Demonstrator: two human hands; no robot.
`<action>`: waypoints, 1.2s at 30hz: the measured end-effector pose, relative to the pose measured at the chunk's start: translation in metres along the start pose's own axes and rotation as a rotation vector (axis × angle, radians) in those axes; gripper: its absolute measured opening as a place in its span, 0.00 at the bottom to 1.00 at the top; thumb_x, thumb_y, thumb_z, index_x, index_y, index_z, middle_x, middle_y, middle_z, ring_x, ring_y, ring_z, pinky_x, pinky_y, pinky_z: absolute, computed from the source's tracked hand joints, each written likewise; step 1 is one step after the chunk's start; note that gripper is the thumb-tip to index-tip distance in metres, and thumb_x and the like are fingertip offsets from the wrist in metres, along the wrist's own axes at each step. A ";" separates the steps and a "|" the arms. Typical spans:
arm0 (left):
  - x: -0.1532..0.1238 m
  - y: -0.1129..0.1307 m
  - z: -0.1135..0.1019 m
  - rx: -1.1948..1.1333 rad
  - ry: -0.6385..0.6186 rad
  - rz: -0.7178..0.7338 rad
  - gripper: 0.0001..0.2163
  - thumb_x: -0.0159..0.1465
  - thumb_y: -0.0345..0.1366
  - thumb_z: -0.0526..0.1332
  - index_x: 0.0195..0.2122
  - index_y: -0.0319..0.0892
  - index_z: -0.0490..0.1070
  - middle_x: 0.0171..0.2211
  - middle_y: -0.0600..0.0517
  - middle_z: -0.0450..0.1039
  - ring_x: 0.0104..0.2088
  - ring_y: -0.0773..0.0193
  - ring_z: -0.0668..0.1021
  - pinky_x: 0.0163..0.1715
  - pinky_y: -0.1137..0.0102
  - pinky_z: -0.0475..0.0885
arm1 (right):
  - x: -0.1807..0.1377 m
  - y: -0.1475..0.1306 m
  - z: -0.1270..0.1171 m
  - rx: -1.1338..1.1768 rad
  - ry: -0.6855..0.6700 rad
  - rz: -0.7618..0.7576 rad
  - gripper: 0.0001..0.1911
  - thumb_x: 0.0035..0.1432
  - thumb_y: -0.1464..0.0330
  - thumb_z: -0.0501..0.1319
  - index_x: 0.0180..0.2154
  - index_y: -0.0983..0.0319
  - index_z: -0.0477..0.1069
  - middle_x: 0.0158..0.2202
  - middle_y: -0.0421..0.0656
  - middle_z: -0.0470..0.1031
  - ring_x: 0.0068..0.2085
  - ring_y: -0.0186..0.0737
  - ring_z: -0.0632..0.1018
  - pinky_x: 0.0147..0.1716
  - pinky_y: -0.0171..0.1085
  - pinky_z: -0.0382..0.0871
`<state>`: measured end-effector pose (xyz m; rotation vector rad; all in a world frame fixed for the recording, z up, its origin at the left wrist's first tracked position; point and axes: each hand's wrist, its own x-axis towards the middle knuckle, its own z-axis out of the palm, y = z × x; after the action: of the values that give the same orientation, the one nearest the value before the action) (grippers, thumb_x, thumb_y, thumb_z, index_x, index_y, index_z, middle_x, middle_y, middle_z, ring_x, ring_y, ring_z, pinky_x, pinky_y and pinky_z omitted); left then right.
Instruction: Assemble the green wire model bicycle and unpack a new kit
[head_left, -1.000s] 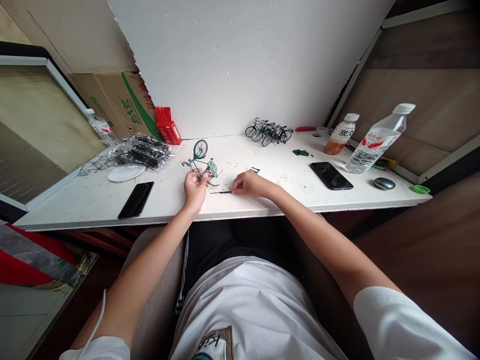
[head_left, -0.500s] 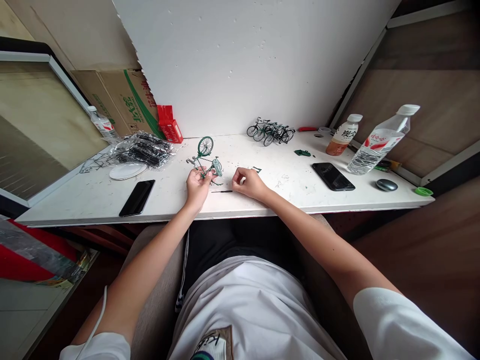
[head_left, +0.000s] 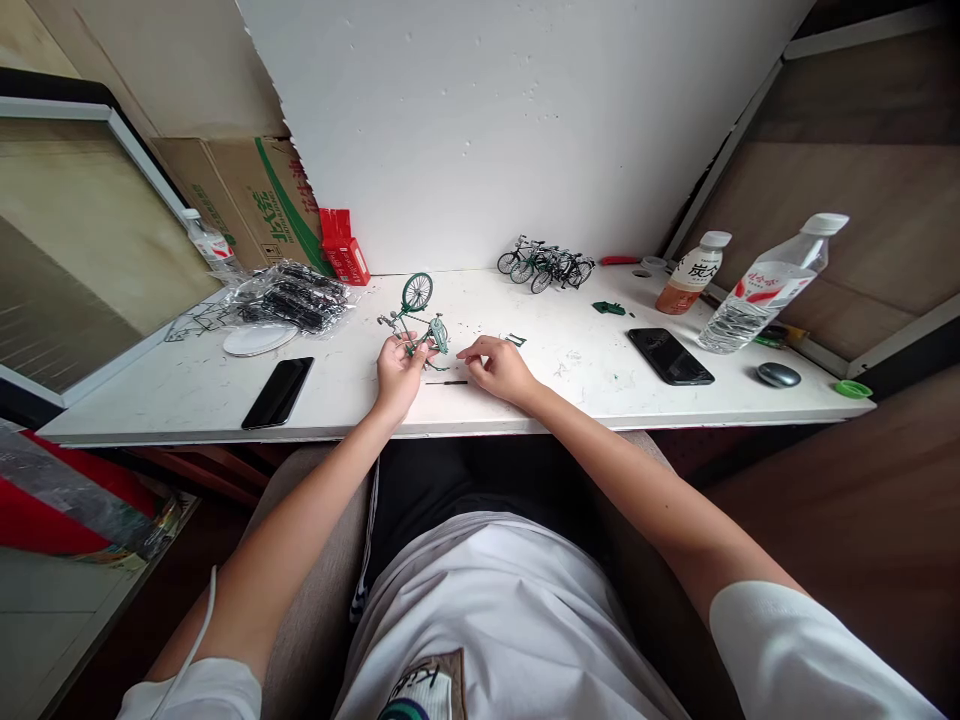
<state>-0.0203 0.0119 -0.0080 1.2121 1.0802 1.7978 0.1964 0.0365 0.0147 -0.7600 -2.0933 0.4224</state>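
Observation:
My left hand (head_left: 400, 378) is closed around the lower part of a green miniature bicycle (head_left: 405, 322). One spoked wheel of the bicycle points up and away from me, and its green chain-guard side faces right. Just right of the bicycle is my right hand (head_left: 499, 370), index finger stretched toward it and thumb apart, nothing visible between them. A thin dark rod (head_left: 450, 383) lies on the table below the fingers. Behind my right hand lies a small dark bracket-like part (head_left: 516, 340).
Several miniature bicycles (head_left: 546, 264) stand clustered at the back. A dark green part (head_left: 608, 308), a phone (head_left: 670, 356), a tea bottle (head_left: 694, 272) and a water bottle (head_left: 776, 285) are to the right. Another phone (head_left: 277, 393) and plastic-wrapped black parts (head_left: 296, 300) lie left.
My right index finger has stretched out toward the bicycle from a curled pinch against the thumb. My left hand keeps its hold. The whole view has shifted slightly.

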 end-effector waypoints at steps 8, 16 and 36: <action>0.002 -0.003 -0.001 0.013 -0.003 0.026 0.26 0.61 0.50 0.77 0.49 0.44 0.66 0.50 0.42 0.81 0.46 0.52 0.88 0.47 0.61 0.84 | -0.001 0.004 0.000 0.058 -0.054 0.000 0.11 0.64 0.75 0.66 0.44 0.60 0.86 0.46 0.47 0.87 0.43 0.44 0.85 0.38 0.37 0.80; 0.002 -0.003 -0.002 0.026 -0.007 0.029 0.26 0.61 0.51 0.77 0.49 0.44 0.66 0.51 0.41 0.80 0.45 0.53 0.88 0.47 0.61 0.83 | -0.002 0.004 -0.001 -0.063 -0.055 -0.048 0.09 0.69 0.73 0.66 0.44 0.59 0.86 0.45 0.45 0.88 0.42 0.44 0.86 0.43 0.40 0.78; 0.000 -0.001 0.000 0.007 -0.008 0.015 0.24 0.62 0.48 0.76 0.49 0.44 0.66 0.49 0.43 0.81 0.43 0.54 0.88 0.47 0.60 0.83 | -0.004 -0.008 -0.005 -0.166 0.000 -0.101 0.10 0.64 0.77 0.57 0.43 0.58 0.69 0.39 0.46 0.77 0.42 0.48 0.76 0.40 0.42 0.67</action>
<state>-0.0201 0.0122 -0.0094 1.2329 1.0766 1.8005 0.1990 0.0277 0.0195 -0.7449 -2.1758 0.1947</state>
